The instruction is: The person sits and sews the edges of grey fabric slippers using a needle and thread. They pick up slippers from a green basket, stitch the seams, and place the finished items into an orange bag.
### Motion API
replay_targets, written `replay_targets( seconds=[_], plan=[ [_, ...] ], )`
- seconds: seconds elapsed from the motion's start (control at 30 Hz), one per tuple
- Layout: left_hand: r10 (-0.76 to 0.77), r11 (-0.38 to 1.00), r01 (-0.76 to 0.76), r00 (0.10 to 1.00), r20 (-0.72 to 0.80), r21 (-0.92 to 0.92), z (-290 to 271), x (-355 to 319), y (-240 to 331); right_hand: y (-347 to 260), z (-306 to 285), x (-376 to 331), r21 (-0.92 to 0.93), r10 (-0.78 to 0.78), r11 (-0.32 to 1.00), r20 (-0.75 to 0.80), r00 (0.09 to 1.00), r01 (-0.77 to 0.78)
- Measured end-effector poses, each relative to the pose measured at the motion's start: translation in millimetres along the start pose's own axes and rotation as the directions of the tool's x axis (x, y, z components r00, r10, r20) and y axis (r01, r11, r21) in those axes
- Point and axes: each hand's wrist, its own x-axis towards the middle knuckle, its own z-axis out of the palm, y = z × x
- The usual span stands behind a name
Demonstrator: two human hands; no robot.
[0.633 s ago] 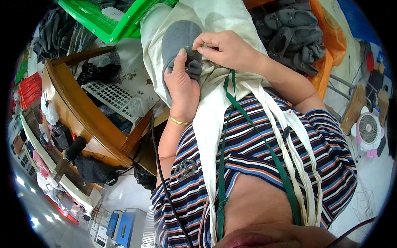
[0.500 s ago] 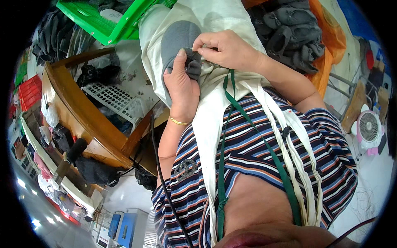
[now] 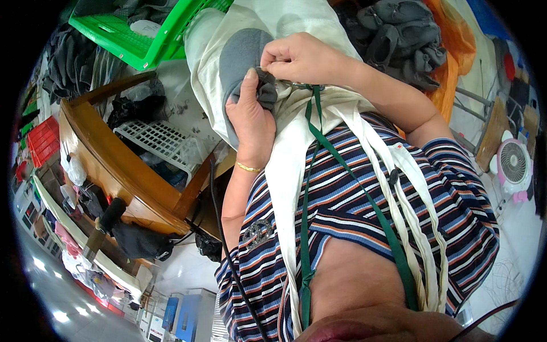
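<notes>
Left hand (image 3: 250, 117): fingers curled shut around dark grey sock (image 3: 242, 57), held over the cream apron (image 3: 296, 142) at the lap.
Right hand (image 3: 299, 57): thumb and forefinger pinched tight at the sock's edge; any tool too small to tell.
Progress: seems mid-way; one sock in hand, grey sock pile (image 3: 399, 31) apparently unworked.
Materials: soft knit socks, rigid green plastic crate (image 3: 142, 40), glossy curved wooden table (image 3: 114, 165).

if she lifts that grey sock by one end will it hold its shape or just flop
Probably flop: the grey sock already bends and bunches where the left hand grips it. It looks like soft knit, so likely light and not slippery against the cream cloth. The right hand pinches its edge easily, which suggests thin, yielding fabric.
</notes>
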Motion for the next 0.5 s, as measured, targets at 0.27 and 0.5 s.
replay_targets(
  seconds=[0.27, 0.5],
  plan=[
    [-0.006, 1.000, 0.006, 1.000, -0.003, -0.019, -0.8, 3.4, 1.4, 18.1, 16.1, -5.0, -0.062, -0.205, 0.978, -0.147, 0.968, 0.198],
    [-0.036, 0.998, 0.034, 0.999, -0.036, -0.049, 0.0, 5.9, 3.3, 23.2, 16.8, -6.7, -0.139, -0.305, 0.948, -0.155, 0.940, 0.285]
  ],
)
